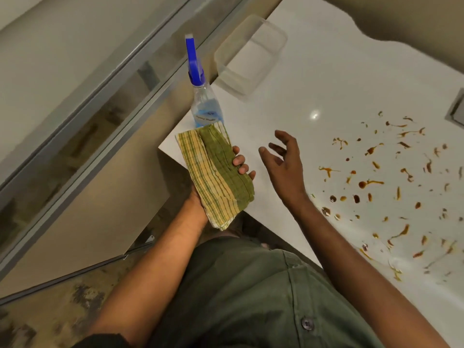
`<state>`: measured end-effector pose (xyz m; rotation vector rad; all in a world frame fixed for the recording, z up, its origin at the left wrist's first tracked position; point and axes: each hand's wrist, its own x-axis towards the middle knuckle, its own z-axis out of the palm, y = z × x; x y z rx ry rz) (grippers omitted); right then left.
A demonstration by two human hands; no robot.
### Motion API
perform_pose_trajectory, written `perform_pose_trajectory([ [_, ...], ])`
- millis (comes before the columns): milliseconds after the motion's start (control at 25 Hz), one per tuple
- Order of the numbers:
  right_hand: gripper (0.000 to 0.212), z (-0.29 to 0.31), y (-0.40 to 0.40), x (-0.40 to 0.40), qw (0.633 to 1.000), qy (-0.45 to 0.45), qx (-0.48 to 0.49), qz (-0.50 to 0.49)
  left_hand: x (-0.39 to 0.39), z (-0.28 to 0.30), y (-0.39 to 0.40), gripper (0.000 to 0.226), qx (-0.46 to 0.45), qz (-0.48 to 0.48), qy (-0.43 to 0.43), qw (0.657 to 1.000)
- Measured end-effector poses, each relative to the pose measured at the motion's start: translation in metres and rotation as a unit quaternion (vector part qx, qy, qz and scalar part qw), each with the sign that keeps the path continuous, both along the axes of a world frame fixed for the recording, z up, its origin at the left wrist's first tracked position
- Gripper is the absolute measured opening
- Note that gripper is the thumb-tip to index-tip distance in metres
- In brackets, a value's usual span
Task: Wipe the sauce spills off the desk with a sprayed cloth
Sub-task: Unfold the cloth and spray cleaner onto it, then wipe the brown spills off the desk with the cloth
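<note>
A folded green and yellow striped cloth (216, 177) lies across my left hand (242, 165), whose fingers curl over its right edge, just above the corner of the white desk (288, 96). A clear spray bottle (204, 106) with a blue trigger head stands on the desk right behind the cloth. My right hand (283, 159) hovers open over the desk to the right of the cloth, fingers spread, holding nothing. Brown sauce spills (391, 182) are scattered over the right part of the desk.
A clear plastic container (251, 56) sits on the desk behind the bottle. A grey panel (455, 109) is set in the desk at the right edge. A glass partition with a metal frame (105, 96) runs along the left. My green shirt fills the bottom.
</note>
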<state>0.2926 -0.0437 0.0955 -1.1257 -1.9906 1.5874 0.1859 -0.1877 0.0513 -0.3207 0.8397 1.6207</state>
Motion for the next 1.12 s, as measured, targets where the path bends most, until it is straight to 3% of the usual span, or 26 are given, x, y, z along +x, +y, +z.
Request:
perform_pose_trajectory([
  [80, 0.053, -0.008, -0.013, 0.045, 0.997, -0.041, -0.047, -0.033, 0.018, 0.006, 0.012, 0.058, 0.056, 0.008, -0.022, 0.998],
  [240, 0.035, -0.014, -0.029, 0.126, 0.984, -0.064, -0.155, -0.063, 0.07, 0.026, 0.036, 0.07, 0.06, -0.059, -0.052, 0.995],
  [360, 0.026, -0.007, -0.03, 0.172, 0.966, -0.055, -0.247, -0.064, 0.105, 0.026, 0.049, 0.063, 0.034, -0.09, -0.015, 0.995],
  [480, 0.034, -0.005, -0.029, 0.215, 0.963, -0.051, -0.255, -0.065, 0.145, 0.022, 0.049, 0.041, -0.07, -0.108, 0.011, 0.992],
  [560, 0.046, -0.005, -0.03, 0.236, 0.964, -0.055, -0.251, -0.063, 0.168, 0.024, 0.048, 0.031, -0.029, -0.112, -0.005, 0.993],
  [680, 0.051, -0.006, -0.034, 0.262, 0.971, -0.066, -0.223, -0.06, 0.204, 0.028, 0.057, 0.054, 0.046, -0.139, -0.085, 0.986],
  [880, 0.052, -0.01, -0.037, 0.295, 0.969, -0.044, -0.236, -0.055, 0.235, 0.02, 0.071, 0.063, 0.079, -0.226, -0.04, 0.97],
  [1040, 0.046, -0.013, -0.035, 0.314, 0.955, 0.021, -0.287, -0.069, 0.239, 0.014, 0.081, 0.074, 0.006, -0.296, 0.001, 0.955],
  [1120, 0.039, -0.016, -0.034, 0.319, 0.941, 0.074, -0.32, -0.077, 0.242, 0.012, 0.082, 0.062, -0.048, -0.294, 0.0, 0.954],
])
